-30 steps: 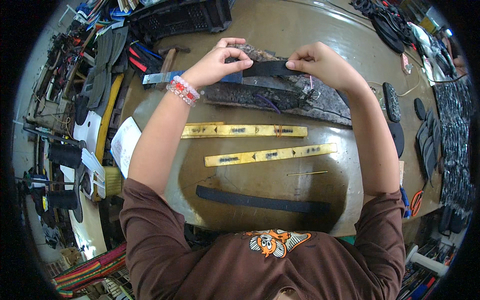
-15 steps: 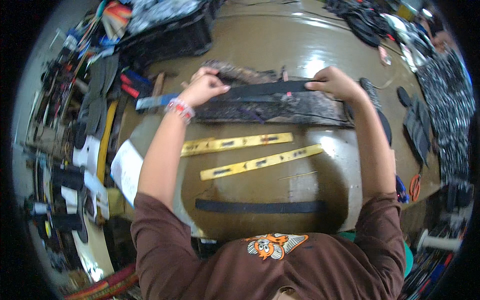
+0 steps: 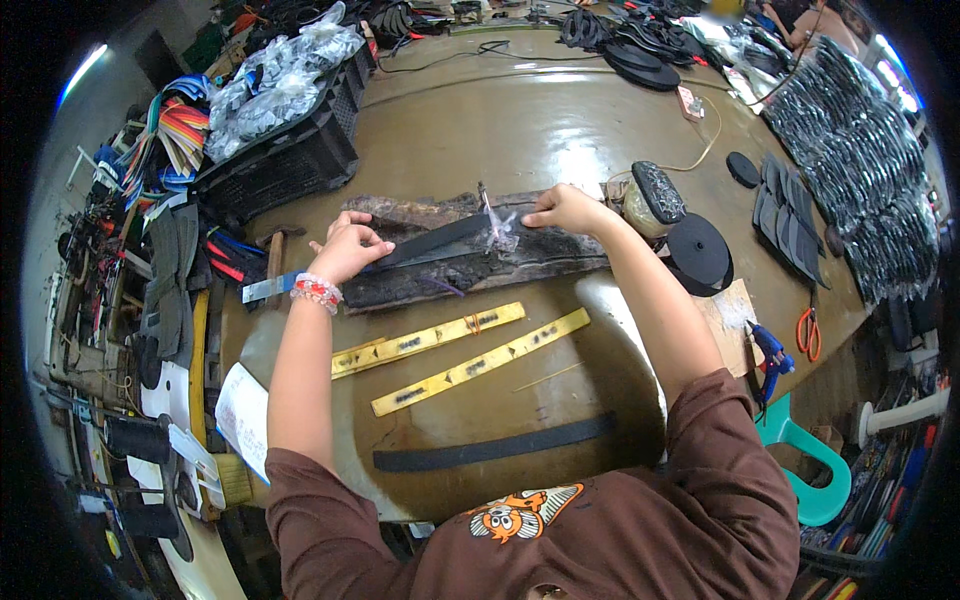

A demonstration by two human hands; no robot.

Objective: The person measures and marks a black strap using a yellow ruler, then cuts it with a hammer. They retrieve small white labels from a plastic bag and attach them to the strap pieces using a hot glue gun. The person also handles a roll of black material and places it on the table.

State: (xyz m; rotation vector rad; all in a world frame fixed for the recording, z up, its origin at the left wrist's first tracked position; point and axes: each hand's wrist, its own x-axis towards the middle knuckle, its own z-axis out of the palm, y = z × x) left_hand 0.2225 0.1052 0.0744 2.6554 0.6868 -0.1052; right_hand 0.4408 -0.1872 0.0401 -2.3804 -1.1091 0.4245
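Black crate at 10 o'clock from view centre, holding plastic bags; plastic-wrapped stack, 2 o'clock; orange-handled scissors, 3 o'clock; teal stool, 4 o'clock.

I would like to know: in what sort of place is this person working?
It looks like a small workshop, perhaps one making goods from strap material: there is a coiled roll of black strap, what appear to be black thread spools, and a hammer with a wooden handle.

Black strip partly hidden by left fingers, shirt cut off below
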